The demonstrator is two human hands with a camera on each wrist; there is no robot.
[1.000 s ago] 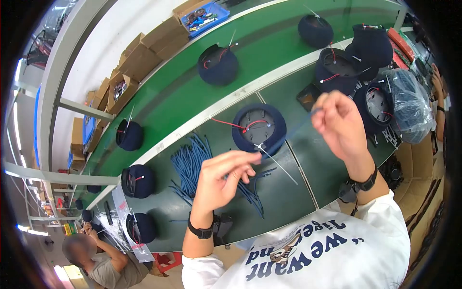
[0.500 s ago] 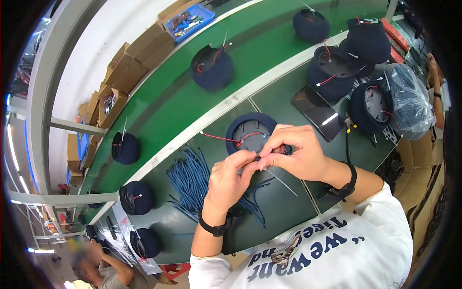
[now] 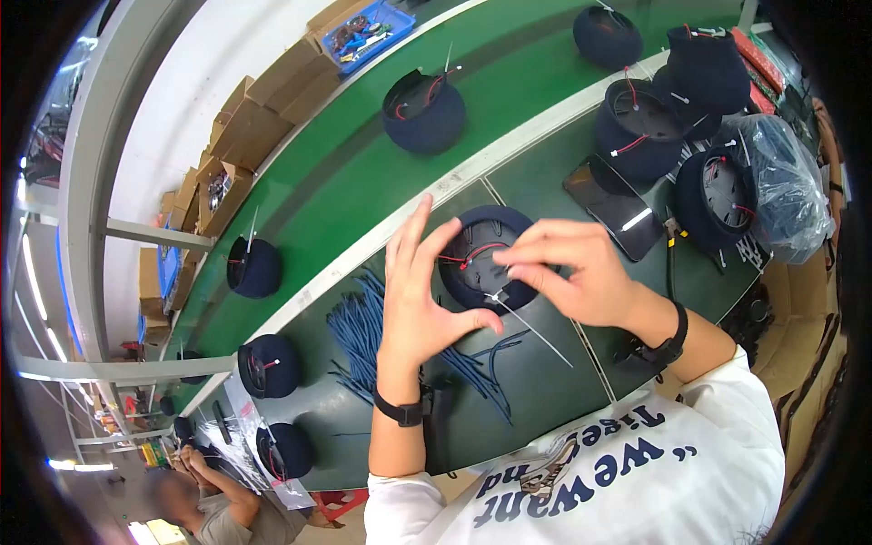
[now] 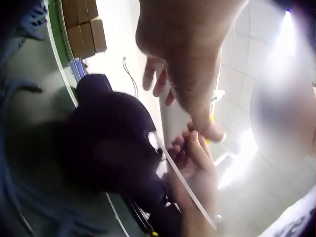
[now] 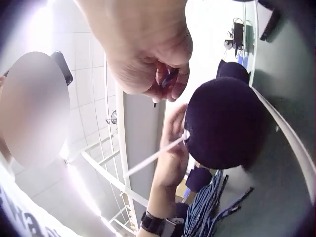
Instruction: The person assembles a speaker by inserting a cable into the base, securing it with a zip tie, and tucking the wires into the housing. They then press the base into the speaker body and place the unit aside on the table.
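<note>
A dark blue round shell [image 3: 467, 289] with a red wire inside lies on the green table. From its near rim a thin white tie [image 3: 540, 334] sticks out toward the person. My left hand [image 3: 411, 295] is beside the shell's left side, fingers spread and thumb out, holding nothing. Over the shell's right side, my right hand [image 3: 581, 272] has thumb and fingers together; in the right wrist view this hand [image 5: 148, 54] pinches a small dark piece [image 5: 170, 77]. The left wrist view shows the shell [image 4: 113, 143] beside both hands, the tie [image 4: 185, 181] slanting from it.
Blue cords [image 3: 359, 327] lie in a bundle left of the shell. A phone [image 3: 615, 207] and yellow-marked cutters [image 3: 671, 250] lie to the right, near more dark shells [image 3: 640, 132]. Others stand on the green belt [image 3: 345, 195] behind. Another person [image 3: 222, 504] sits at lower left.
Half a second ago both hands met at the shell's near rim. The left hand has since come away leftward with its fingers spread; the right has shifted slightly up and right.
</note>
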